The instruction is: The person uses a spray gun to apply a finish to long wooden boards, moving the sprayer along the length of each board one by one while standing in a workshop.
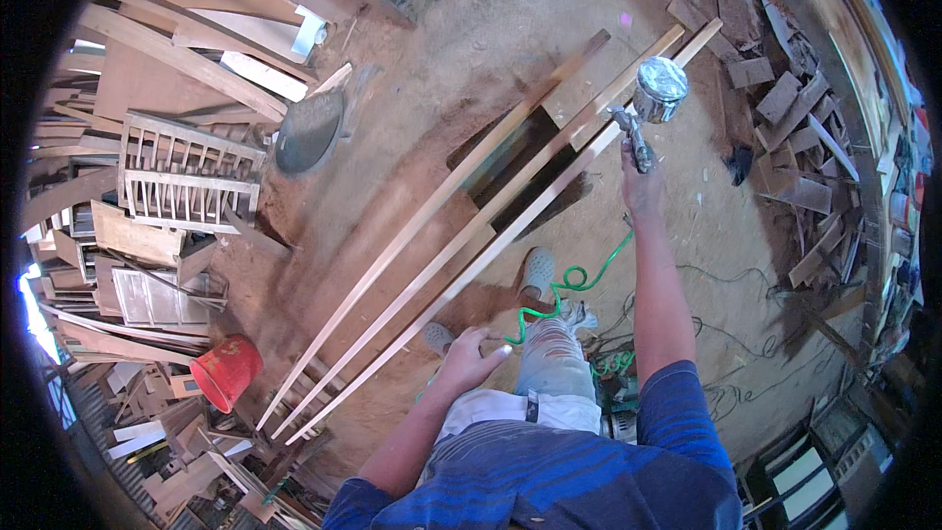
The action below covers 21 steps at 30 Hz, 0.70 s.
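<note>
Head view: bare forearms reaching in from lower edge, above brown ground.
Right hand point(642, 186): grip wrapped around handle of spray gun point(640, 149), arm extended forward.
Spray gun: near far end of strips, nose overlapping rightmost strip in view; contact or gap, cannot tell.
Cup point(659, 88): silvery, round, joined to gun, right of strips.
Wooden strips point(525, 183): three, long, pale, side by side on a diagonal, lower left to upper right.
Left hand point(471, 363): before waist, beside hose; whether grip pinches it, cannot tell.
Hose point(610, 260): green, coiled, between left hand and right forearm.
Left side: red bucket point(226, 373), slatted wooden frame point(191, 184), dark round basin point(309, 132).
Right side: heaped wood offcuts point(780, 98).
</note>
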Motion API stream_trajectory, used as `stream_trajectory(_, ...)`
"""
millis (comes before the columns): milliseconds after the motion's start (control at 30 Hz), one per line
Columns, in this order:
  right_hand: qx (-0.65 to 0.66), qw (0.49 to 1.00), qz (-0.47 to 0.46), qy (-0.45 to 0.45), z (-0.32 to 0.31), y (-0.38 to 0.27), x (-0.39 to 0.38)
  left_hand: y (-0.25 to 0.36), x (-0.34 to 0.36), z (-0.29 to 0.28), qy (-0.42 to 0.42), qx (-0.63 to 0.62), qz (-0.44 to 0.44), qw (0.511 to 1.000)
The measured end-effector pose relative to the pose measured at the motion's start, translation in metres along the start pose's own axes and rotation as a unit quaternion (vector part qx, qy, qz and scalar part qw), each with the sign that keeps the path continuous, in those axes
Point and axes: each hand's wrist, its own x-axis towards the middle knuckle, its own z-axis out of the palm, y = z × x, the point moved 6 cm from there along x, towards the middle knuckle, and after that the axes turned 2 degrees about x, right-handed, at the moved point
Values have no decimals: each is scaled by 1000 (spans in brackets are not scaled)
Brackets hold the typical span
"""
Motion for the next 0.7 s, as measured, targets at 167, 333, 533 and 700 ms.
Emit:
stream_trajectory(167,23,999,-11,-31,20,-7,-37,-26,-15,-1,-8,-8,-12,1000)
stream_trajectory(333,11,999,-14,-31,47,0,-80,-63,-33,-1,-20,-4,-23,1000)
stream_trajectory(533,7,999,-10,-37,78,20,-132,-113,-60,1,1,-38,-6,999)
stream_trajectory(700,-22,998,5,-64,114,-1,-190,-157,-90,-7,2,-40,-22,999)
